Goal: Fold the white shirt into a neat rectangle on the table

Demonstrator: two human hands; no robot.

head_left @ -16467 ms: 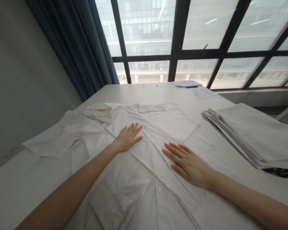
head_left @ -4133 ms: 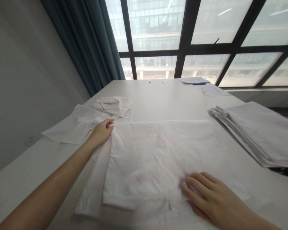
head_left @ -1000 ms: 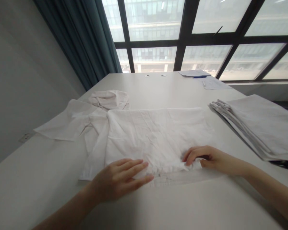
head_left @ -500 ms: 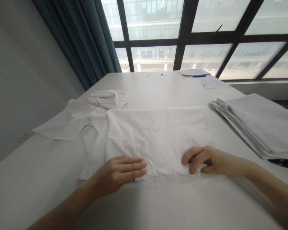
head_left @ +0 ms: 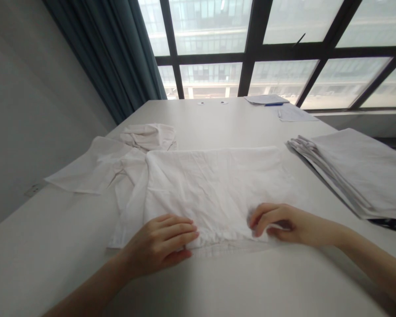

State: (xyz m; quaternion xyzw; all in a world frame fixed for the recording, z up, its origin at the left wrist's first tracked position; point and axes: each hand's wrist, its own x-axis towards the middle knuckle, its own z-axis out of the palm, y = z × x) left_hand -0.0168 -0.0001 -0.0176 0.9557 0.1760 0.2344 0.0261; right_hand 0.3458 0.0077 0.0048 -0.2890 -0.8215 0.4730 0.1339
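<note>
While the left fingers [head_left: 178,230] lie extended on the folded white garment [head_left: 211,189], the right fingers [head_left: 269,215] curl half-open, any hold unclear.

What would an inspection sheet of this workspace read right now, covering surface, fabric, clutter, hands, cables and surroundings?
Surface: white table, with work toward its near side.
Job's things: white garment, folded over and wrinkled; bunched white fabric at its left.
Clutter: papers and blue pen near the far edge; folded cloth stack at right.
Hands: left hand, fingers extended over the garment's near edge; right hand, fingers curled at that edge, blurred, grip unclear.
Cables: nothing seen.
Surroundings: blue curtain, windows, wall socket.
</note>
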